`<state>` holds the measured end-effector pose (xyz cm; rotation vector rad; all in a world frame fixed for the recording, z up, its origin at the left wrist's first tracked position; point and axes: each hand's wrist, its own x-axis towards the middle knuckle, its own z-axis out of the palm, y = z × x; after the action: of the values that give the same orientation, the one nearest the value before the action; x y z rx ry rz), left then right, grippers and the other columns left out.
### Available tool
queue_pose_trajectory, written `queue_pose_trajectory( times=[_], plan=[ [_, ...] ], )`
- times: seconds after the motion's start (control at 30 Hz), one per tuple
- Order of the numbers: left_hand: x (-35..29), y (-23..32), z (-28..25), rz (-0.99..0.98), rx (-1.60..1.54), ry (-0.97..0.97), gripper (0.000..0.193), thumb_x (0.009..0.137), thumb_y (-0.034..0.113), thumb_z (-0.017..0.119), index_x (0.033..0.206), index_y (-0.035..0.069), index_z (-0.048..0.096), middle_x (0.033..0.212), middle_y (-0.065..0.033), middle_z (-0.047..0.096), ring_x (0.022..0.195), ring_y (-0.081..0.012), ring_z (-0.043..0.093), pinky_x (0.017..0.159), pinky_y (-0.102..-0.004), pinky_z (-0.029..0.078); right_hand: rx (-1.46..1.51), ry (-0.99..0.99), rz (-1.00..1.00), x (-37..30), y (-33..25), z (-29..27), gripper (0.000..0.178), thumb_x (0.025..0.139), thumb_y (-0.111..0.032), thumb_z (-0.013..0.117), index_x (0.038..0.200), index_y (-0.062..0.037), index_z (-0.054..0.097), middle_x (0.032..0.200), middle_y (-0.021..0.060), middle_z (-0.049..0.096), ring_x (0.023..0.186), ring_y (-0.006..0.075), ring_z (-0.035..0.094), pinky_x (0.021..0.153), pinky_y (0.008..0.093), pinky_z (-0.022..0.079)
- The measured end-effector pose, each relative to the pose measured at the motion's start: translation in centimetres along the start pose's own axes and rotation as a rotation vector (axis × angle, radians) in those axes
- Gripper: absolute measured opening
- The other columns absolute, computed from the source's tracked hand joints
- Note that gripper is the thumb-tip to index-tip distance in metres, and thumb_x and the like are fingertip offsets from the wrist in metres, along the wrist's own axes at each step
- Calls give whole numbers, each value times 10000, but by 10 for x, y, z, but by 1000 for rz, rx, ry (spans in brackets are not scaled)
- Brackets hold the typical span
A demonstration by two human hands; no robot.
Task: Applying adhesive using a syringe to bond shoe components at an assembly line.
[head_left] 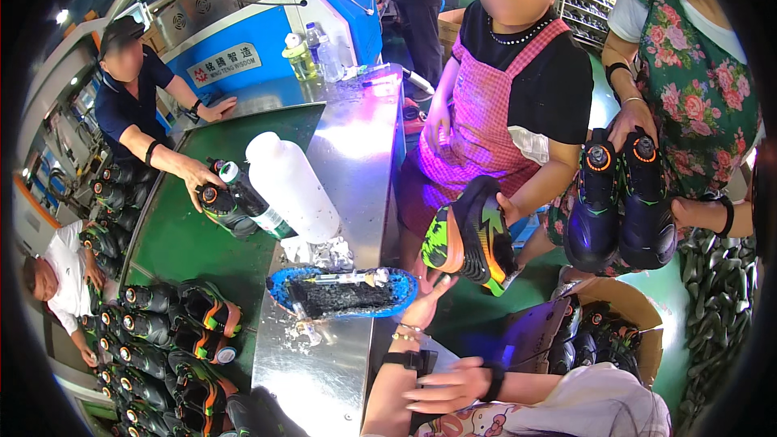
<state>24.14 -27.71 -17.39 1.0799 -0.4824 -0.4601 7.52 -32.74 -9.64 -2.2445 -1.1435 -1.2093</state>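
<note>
My left hand reaches up from the lower edge with its fingers spread, just under a black, orange and green shoe. A person in a pink checked apron holds that shoe sole-out by its far side. I cannot tell whether my fingertips touch it. My wrist carries bead bracelets and a black watch. My right hand comes in from the right, fingers apart and holding nothing, and lies across my left forearm. A blue tray with a dark, glue-smeared mass and a brush sits on the steel counter just left of my left hand.
A big white bottle and a green-capped bottle lie on the counter's edge. A person in dark blue holds a shoe on the green belt. Several shoes crowd lower left. A person in floral holds two black shoes above a cardboard box.
</note>
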Motion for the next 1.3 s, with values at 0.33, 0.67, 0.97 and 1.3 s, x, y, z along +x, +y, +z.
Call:
queue_pose_trajectory(
  times=[0.33,0.67,0.97,1.3],
  plan=[
    [-10,59,55,-147,-552,37,650,983,605,378,1488,196,333,1531,-7,341,1428,-208,260,1110,-574,251,13,552,1165,32,71,-49,539,765,-104,770,1225,-40,498,1221,136,527,1171,313,477,1011,416,369],
    [-21,84,65,216,-25,17,535,1037,369,430,1456,49,342,1540,-116,331,1429,-262,295,1161,-416,258,-267,116,746,-11,62,-66,732,575,-178,903,1218,-121,557,1056,122,587,1004,354,509,910,450,380],
    [-99,139,65,587,-8,-25,709,814,498,721,1302,75,427,1393,-253,447,1347,-375,413,1139,-496,295,-221,43,128,42,2,-98,356,813,-236,707,1166,-217,674,844,-112,693,685,8,541,811,322,289],
    [-170,157,35,170,206,249,733,822,432,742,1320,-41,487,1306,-171,562,1205,-224,538,1032,-352,417,741,131,385,49,-17,-69,522,847,-331,732,1177,67,661,729,36,632,611,183,534,773,380,407]
  ],
)
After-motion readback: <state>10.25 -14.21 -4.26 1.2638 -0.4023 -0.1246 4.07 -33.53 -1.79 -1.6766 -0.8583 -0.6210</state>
